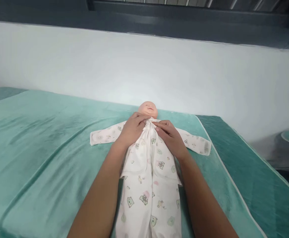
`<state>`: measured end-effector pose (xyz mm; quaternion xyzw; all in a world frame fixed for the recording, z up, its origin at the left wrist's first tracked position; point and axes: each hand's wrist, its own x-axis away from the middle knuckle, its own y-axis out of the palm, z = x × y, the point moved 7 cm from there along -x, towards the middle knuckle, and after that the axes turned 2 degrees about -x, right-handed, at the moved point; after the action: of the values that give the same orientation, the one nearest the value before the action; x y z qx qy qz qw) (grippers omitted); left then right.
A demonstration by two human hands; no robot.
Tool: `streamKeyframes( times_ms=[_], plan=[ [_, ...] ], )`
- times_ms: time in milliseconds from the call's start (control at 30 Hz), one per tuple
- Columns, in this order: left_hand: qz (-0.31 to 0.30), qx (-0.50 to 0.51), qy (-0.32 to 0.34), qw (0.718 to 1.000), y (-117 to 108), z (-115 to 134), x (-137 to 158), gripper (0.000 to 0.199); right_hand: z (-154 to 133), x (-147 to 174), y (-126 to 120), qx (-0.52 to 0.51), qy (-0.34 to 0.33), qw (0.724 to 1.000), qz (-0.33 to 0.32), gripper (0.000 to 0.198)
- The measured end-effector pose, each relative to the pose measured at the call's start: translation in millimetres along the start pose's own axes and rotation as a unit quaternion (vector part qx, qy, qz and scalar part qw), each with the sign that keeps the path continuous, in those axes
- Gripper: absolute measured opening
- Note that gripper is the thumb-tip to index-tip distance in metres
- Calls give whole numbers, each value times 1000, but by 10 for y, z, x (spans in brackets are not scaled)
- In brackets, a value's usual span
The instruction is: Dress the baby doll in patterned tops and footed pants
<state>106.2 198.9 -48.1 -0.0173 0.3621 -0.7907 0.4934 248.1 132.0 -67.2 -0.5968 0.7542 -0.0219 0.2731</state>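
Observation:
A baby doll [148, 108] lies on its back, dressed in a white printed baby jacket [161, 158] with matching trousers [144, 201] below. The sleeves stretch out to both sides. At the neck, my left hand [133, 129] has its fingers bent over the left edge of the jacket's front opening. Opposite it, my right hand [168, 134] pinches the right edge close to the collar. The two front edges meet in a gathered fold between my hands. Any fastener there is hidden by my fingers.
A light green blanket [47, 138] with soft wrinkles covers the surface beneath the doll. Darker green cloth [253, 165] shows past its white-edged right side. Behind stands a white wall [139, 66] under a dark beam [159, 23].

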Motion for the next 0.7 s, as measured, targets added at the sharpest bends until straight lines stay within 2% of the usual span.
streamKeyframes(
  times_ms=[233, 300, 400, 500, 567, 700],
  plan=[
    [38, -17, 20, 999, -41, 40, 79, 34, -239, 62, -90, 21, 13, 996, 91, 19],
    [64, -12, 20, 998, -81, 64, 96, 31, -325, 79, -76, 57, 26, 994, 92, 17],
    [84, 7, -1, 996, -139, 93, 119, 27, -383, 98, 9, 128, 62, 988, 56, 16],
    [58, 25, -41, 997, -156, 97, 142, 19, -366, 106, 46, 171, 105, 979, 32, 16],
    [26, 31, -61, 997, -152, 97, 160, 18, -325, 107, 42, 149, 141, 979, 12, 17],
    [-36, 37, -55, 997, -129, 133, 190, 19, -251, 118, -43, 120, 206, 971, -16, 17]
  ],
)
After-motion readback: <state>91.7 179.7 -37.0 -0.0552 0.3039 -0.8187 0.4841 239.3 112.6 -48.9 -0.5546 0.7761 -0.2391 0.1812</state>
